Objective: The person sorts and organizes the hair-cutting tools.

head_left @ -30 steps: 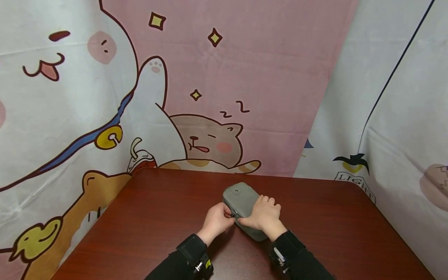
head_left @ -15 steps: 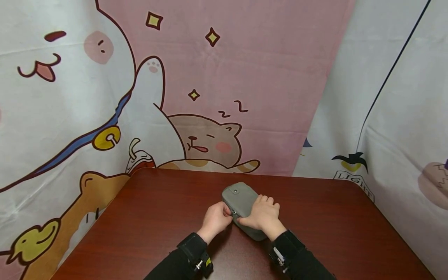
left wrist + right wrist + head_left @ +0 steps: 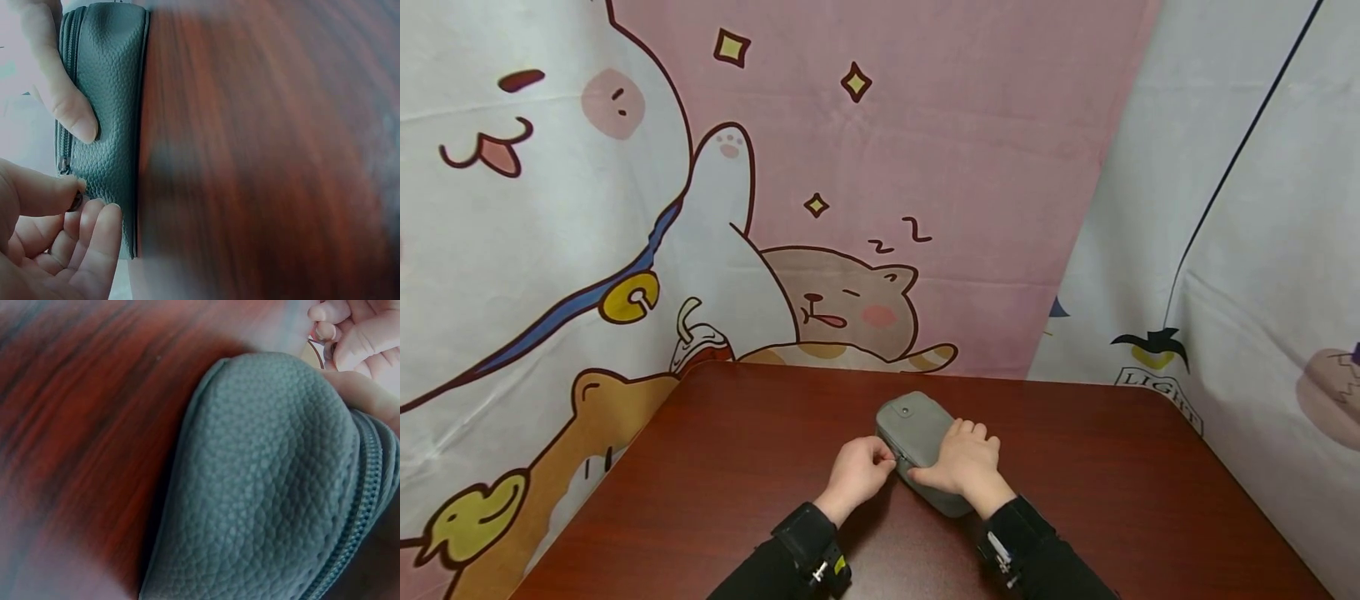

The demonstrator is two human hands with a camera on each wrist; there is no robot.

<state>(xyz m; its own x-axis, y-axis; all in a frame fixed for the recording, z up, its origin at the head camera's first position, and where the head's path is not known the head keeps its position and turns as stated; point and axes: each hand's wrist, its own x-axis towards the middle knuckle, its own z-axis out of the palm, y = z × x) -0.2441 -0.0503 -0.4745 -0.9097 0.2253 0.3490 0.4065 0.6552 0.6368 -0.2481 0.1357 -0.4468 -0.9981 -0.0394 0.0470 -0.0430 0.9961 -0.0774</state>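
Note:
A grey-green zippered pouch (image 3: 916, 423) with pebbled leather-like sides lies on the table, set at a slant. My right hand (image 3: 964, 460) spans it from above, its thumb (image 3: 75, 119) pressing on the side below the zipper (image 3: 72, 47) and its fingers reaching over the far edge. At the pouch's left side, my left hand (image 3: 859, 473) pinches the small dark zipper pull (image 3: 75, 202) between thumb and forefinger. The slider (image 3: 64, 164) sits just above those fingertips in the left wrist view. Zipper teeth (image 3: 369, 469) run closed along the end seen in the right wrist view.
The reddish-brown wooden table (image 3: 737, 450) extends around the pouch. Behind it hangs a pink and white cartoon cloth (image 3: 970, 208), meeting the table's back edge. A white printed cloth (image 3: 1247, 250) hangs on the right.
My left hand has shifted slightly left and toward me, still pinching the zipper pull. The right hand and the pouch stay nearly in place.

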